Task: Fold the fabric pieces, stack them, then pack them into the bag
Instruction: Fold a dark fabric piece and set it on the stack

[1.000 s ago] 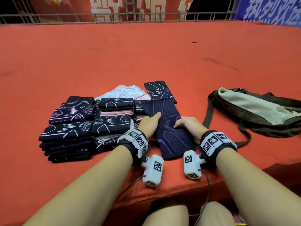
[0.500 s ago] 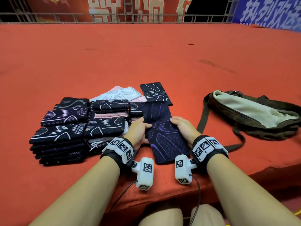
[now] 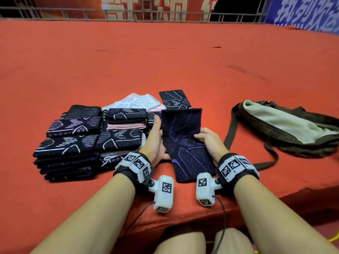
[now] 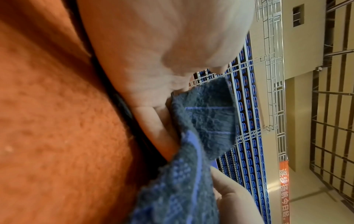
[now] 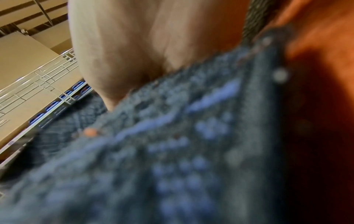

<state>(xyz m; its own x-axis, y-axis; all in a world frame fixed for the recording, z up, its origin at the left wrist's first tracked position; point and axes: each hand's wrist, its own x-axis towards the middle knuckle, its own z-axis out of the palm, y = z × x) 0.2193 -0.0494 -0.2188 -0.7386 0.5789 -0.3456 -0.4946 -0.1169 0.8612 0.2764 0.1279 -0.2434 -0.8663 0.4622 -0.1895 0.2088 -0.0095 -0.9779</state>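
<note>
The dark fabric strip with purple lines (image 3: 185,142) lay lengthwise on the red cloth-covered table (image 3: 165,61), near its front edge, with its far half raised upright while the near half stayed flat on the cloth. The left hand (image 3: 155,142) held the strip's left edge at the bend, thumb pointing up along the raised part and fingers tucked under it; in the left wrist view the fingers (image 4: 159,125) lay against the underside of the lifted cloth. The right hand (image 3: 211,142) gripped the right edge at the same bend, fingers curled over the fabric. The right wrist view was blurred and showed only the knitted cloth close against the palm. Just beyond the raised half lay another dark patterned strip (image 3: 174,99), flat, and beside that a pale pink and white piece (image 3: 139,102). To the left stood several stacks of folded pieces (image 3: 88,136), dark with white or lilac markings, some pink layers between them. Well to the right, apart from the hands, the olive bag (image 3: 286,125) lay on its side, its pale lining showing and its strap (image 3: 229,132) looping toward the strip.
</note>
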